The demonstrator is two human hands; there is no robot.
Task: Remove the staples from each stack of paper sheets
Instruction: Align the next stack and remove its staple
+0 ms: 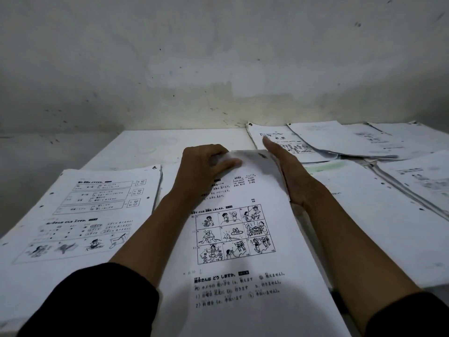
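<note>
A stack of printed sheets (245, 239) with cartoon panels and Japanese text lies in front of me on the white table (175, 139). My left hand (201, 171) grips its far left corner, the thumb lying over the top sheet and the fingers curled around the edge. My right hand (284, 171) lies flat along the stack's right edge, fingers straight and pointing away from me. No staple is visible; the corner under my left hand is hidden.
Another stack of sheets (82, 212) lies to the left. Several more stacks (345, 139) overlap at the back right and along the right side (379, 215). A stained white wall (218, 69) rises right behind the table. The floor drops off at the left.
</note>
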